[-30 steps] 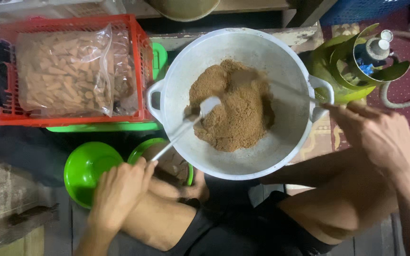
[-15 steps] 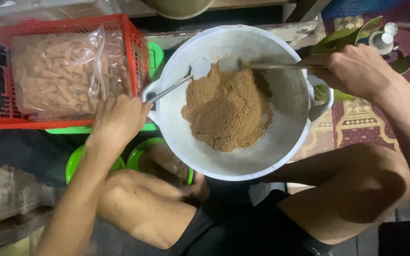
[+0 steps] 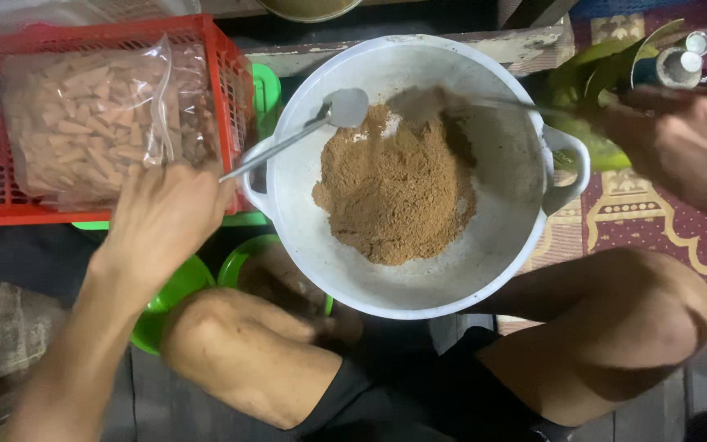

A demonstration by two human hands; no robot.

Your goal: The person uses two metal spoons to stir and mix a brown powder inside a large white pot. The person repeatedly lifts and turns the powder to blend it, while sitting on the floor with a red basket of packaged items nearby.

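A large white bowl (image 3: 419,299) with two side handles sits between my knees and holds a mound of brown crumbly mixture (image 3: 398,196). My left hand (image 3: 165,217) grips the handle of a metal spoon (image 3: 345,108), whose empty bowl hovers at the upper left of the mound. My right hand (image 3: 673,135) holds a second metal spoon (image 3: 423,102) by its long handle. That spoon's bowl, blurred, is loaded with mixture at the top of the mound.
A red plastic crate (image 3: 227,74) with a clear bag of tan sticks (image 3: 92,123) stands at the left. Green bowls (image 3: 169,299) lie below it. A green leafy bundle (image 3: 591,82) and a capped bottle (image 3: 681,61) sit at the right on a patterned rug (image 3: 640,221).
Both hands have moved up toward the far rim of the bowl. The left spoon lifted out of the mixture; the right spoon swung left across the top of the mound.
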